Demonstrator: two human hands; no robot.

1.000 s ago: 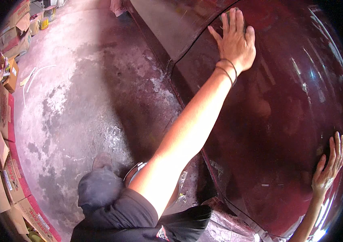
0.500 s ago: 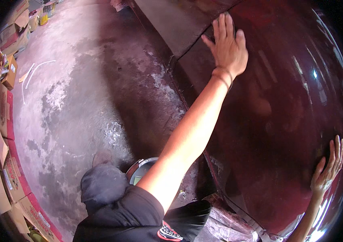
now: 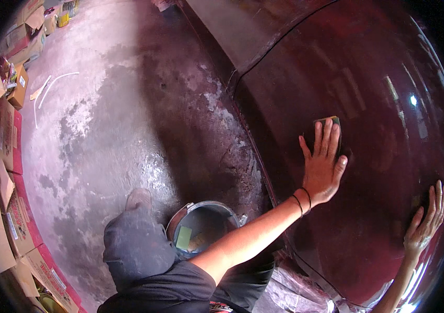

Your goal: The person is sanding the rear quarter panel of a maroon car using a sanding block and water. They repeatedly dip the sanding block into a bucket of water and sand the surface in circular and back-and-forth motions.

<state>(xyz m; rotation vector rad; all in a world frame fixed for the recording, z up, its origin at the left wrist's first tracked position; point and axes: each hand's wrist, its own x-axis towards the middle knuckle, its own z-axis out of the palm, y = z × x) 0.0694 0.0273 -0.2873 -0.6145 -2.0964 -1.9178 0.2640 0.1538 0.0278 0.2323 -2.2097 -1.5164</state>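
Maroon car bodywork (image 3: 373, 208) lies beneath the left hand (image 3: 321, 169), whose loosely spread fingers hold a sanding pad (image 3: 336, 120) flat against it; the right hand (image 3: 425, 223) rests there, fingers extended, anything underneath hidden.

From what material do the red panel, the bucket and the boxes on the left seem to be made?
Red panel: probably painted metal; it is smooth, curved and gives sharp glints.
Bucket: perhaps plastic, with a dull grey inside; metal remains possible.
Boxes: most likely cardboard, matt brown with bent flaps.
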